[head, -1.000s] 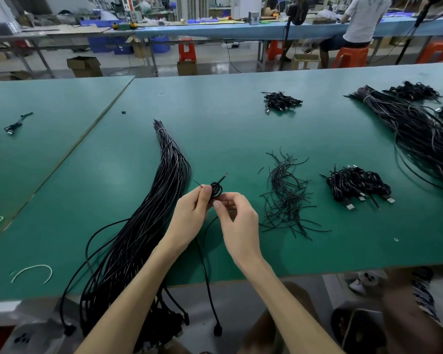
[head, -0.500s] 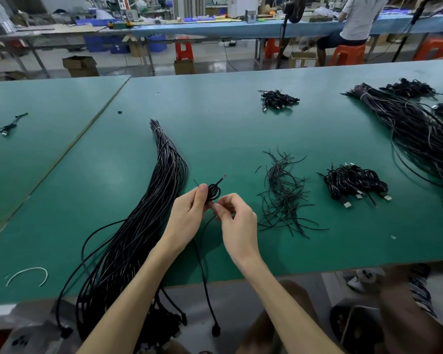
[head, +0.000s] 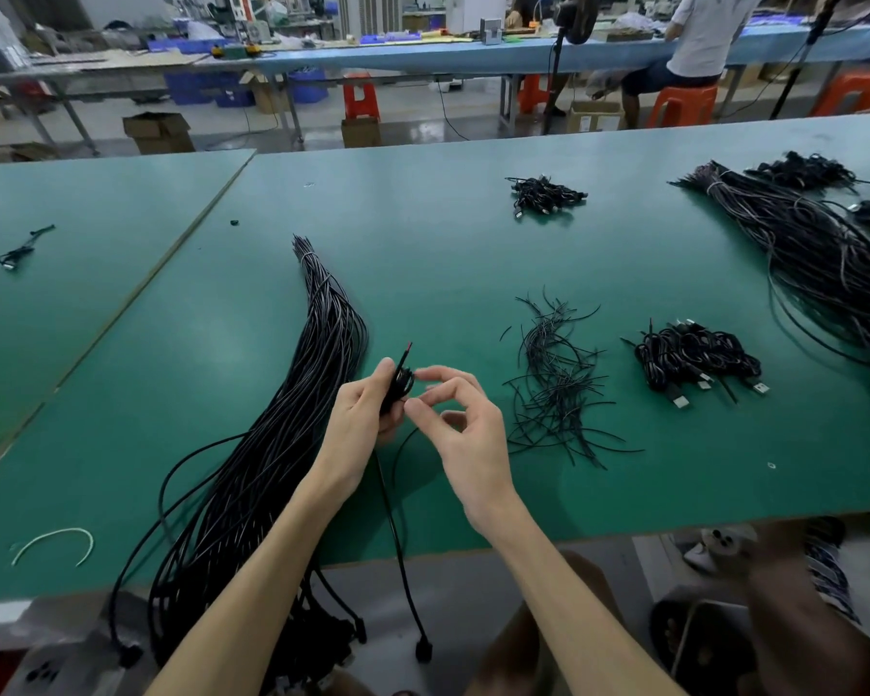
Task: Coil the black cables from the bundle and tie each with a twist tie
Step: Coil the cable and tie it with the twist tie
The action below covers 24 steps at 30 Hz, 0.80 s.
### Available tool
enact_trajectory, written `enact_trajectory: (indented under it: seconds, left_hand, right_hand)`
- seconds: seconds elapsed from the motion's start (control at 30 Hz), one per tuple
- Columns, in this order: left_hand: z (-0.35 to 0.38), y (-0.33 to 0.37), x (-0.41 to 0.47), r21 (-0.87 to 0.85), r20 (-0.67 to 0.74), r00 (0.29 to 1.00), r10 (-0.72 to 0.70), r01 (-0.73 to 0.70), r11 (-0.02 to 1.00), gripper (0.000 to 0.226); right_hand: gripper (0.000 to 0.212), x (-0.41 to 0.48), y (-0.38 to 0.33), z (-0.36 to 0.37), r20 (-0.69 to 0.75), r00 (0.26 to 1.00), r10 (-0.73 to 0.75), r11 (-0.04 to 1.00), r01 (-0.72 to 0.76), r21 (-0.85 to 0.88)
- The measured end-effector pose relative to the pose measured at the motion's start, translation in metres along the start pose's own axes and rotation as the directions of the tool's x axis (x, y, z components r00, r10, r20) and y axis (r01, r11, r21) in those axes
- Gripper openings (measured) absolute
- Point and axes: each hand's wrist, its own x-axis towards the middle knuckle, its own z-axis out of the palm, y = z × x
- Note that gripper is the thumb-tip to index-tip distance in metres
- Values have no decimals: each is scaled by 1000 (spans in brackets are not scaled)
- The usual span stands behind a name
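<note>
L hand (head: 367, 414) gripping small coiled black cable (head: 400, 384) above green tabletop (head: 423, 253), R hand (head: 465, 434) pinching same coil w/ thumb + index, cable tail hanging over front edge, bundle (head: 292, 434) just left, twist ties (head: 553, 389) right.

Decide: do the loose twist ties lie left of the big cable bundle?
No, the twist ties lie right of the cable bundle.

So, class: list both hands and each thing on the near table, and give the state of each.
Left hand: grips the coiled part of the cable.
Right hand: pinches the cable beside the coil.
Cable: partly coiled, untied, tail hanging off the table.
Bundle: uncoiled, lying left of the hands.
Twist ties: loose heap.
Coils: wound, heaped right of the ties.
</note>
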Motion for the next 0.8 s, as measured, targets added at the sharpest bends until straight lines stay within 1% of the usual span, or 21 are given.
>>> enact_trajectory:
  seconds: [0.07,0.2,0.27,0.4,0.53,0.6,0.7,0.8]
  left_hand:
    - [-2,-1,1,-41,37,998,-57,59,997,55]
    - [-7,0,2,-106,198,967,-162,185,977,58]
    - [-7,-1,2,-116,219,960,-177,206,972,56]
    - [-5,-3,3,-132,156,972,-173,194,972,56]
    - [-4,-5,4,-143,132,979,-156,175,974,55]
    - [-2,-5,5,-121,109,982,-157,169,978,55]
    - [0,-7,5,-51,60,986,-155,158,986,66]
    - [1,-7,3,-2,33,992,-122,122,992,62]
  right_hand:
    - [16,0,-2,-1,30,999,-36,999,35,12]
    - [17,-2,-1,-1,112,993,-48,996,40,78]
    - [18,-2,-2,1,145,988,-47,996,35,86]
    - [16,-3,-4,2,182,983,-13,999,4,49]
    - [13,-4,-4,3,152,988,-8,1000,4,29]
    - [11,-4,-4,3,131,991,-9,1000,12,-23]
    - [12,-4,-2,3,103,995,0,998,7,-69]
    - [11,-5,-1,4,79,997,-13,997,19,-76]
